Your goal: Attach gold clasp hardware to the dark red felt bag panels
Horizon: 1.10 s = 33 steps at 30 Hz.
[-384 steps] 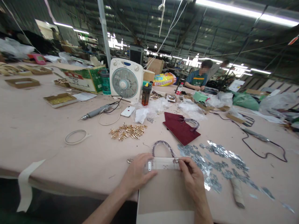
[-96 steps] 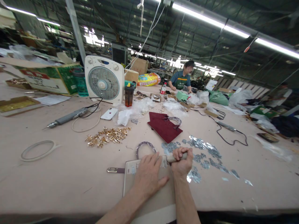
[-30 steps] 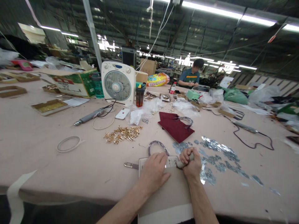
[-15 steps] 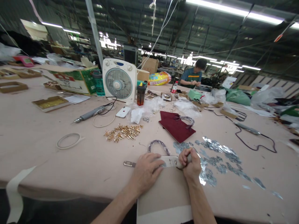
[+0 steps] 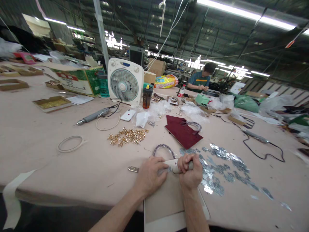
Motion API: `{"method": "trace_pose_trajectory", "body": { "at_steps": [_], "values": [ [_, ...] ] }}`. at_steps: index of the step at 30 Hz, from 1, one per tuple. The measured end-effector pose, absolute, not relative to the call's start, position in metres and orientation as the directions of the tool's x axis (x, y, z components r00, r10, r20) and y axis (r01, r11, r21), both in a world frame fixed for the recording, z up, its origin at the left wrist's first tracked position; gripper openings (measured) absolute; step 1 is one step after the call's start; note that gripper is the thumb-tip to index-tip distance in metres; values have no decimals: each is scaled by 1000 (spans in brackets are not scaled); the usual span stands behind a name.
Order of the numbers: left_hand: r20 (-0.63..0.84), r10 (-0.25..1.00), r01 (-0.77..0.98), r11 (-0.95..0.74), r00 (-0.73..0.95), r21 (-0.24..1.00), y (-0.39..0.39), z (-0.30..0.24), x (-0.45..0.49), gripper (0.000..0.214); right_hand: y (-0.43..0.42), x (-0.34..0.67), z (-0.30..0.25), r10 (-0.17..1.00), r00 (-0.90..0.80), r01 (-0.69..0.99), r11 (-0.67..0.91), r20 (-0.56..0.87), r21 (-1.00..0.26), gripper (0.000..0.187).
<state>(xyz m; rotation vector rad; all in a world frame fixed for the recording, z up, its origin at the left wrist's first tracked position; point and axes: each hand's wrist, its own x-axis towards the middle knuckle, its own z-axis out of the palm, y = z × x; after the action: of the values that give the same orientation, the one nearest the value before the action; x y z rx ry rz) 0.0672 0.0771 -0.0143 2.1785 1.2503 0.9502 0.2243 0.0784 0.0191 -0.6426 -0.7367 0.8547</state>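
Note:
A beige bag panel lies at the table's near edge, with a braided handle looping from its top. My left hand presses flat on the panel's upper part, fingers spread over small metal fittings. My right hand is a fist around a tan tool handle, whose tip points left at the panel's top edge, right beside my left fingers. A strap with a metal end sticks out to the left of the panel.
Silver foil scraps litter the table to the right. Gold metal parts, a tape ring, a maroon bag, a powered driver, a phone and a white fan lie beyond. A person works at the far end.
My right fist with the tool has shifted left and turned, the tool now lying level across the panel's top. My left hand stays pressed on the panel.

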Motion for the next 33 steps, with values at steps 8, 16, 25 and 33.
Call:
{"method": "trace_pose_trajectory", "body": {
  "at_steps": [8, 16, 25, 33],
  "values": [
    [344, 876, 556, -481, 339, 678, 80, -16, 68, 18, 75, 216, -3, 780, 525, -447, 593, 340, -670, 42],
    [319, 880, 557, -471, 352, 684, 80, -18, 67, 18, 80, 206, -5, 726, 550, -299, 633, 413, -714, 40],
    [301, 882, 587, -467, 362, 662, 83, -14, 64, 16, 102, 204, -9, 843, 430, -222, 447, 325, -866, 43],
    [311, 891, 586, -453, 332, 672, 82, -15, 65, 30, 87, 225, 0, 850, 473, -542, 489, 233, -684, 41]
  ]
}}
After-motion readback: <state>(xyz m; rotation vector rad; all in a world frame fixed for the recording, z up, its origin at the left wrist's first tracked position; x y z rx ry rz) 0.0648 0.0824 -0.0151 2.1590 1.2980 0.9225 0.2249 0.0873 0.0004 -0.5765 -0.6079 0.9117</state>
